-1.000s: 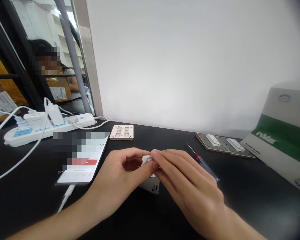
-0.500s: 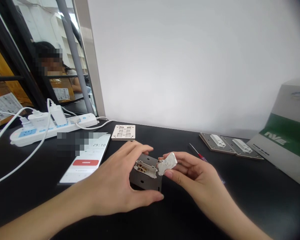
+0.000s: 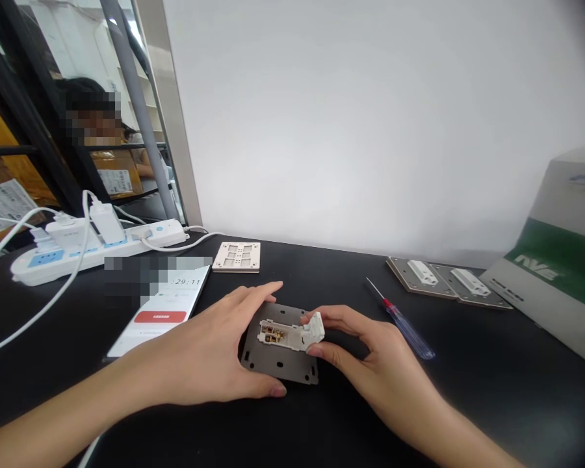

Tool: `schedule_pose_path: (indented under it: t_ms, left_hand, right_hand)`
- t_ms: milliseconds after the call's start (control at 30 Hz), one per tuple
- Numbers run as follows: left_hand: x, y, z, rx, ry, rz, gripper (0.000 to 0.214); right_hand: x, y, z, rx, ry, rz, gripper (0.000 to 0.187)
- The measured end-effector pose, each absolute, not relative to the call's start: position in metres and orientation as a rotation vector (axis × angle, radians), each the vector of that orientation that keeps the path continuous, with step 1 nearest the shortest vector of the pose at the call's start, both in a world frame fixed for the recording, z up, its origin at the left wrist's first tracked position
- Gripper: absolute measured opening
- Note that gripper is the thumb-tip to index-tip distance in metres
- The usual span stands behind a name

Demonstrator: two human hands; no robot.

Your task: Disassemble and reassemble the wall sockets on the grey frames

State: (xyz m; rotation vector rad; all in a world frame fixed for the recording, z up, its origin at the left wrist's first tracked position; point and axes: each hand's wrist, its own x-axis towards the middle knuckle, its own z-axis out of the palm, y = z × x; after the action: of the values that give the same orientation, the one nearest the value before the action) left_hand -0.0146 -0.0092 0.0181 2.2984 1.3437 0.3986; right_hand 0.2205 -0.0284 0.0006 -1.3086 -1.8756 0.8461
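A grey switch plate [image 3: 260, 367] with a white housing in its middle is in front of me; brass contacts [image 3: 273, 335] show inside the housing's left part. My left hand [image 3: 209, 348] is wrapped round the plate's left side, with the thumb along the near edge and the fingers at the far edge. Between the thumb and fingers of my right hand [image 3: 365, 344] is a small white plastic cover [image 3: 314, 328]. It stands tilted over the right end of the housing, and its lower edge meets the housing there.
A screwdriver [image 3: 409, 331] lies right of my right hand. Two more switch plates [image 3: 446, 283] are by a green and white box [image 3: 541, 260]. At the back sits a pale square frame [image 3: 236, 257]. A phone [image 3: 166, 305] and a corded power strip [image 3: 102, 250] are left.
The white cover has moved left and down, from beside the housing onto its right end. The plate now lies flatter, its top more in view. Both hands have shifted slightly left.
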Motion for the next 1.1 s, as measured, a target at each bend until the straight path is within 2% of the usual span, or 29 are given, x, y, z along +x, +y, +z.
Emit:
schedule_pose_path:
  t_ms: [300, 533, 767, 1100]
  left_hand:
    - [-0.003, -0.016, 0.023, 2.043, 1.338, 0.460, 0.095]
    - [0.003, -0.021, 0.013, 1.907, 1.240, 0.643, 0.083]
    - [0.004, -0.025, 0.008, 1.874, 1.237, 0.692, 0.090]
    - [0.002, -0.025, 0.000, 2.033, 1.248, 0.768, 0.092]
  right_hand:
    - [0.223, -0.025, -0.004, -1.237, -1.881, 0.886, 0.018]
    - [0.222, -0.027, -0.005, -1.242, -2.010, 0.701, 0.022]
    - [0.224, -0.026, -0.006, -1.207, -2.087, 0.606, 0.027]
    - [0.220, -0.026, -0.002, -1.114, -2.128, 0.570, 0.023]
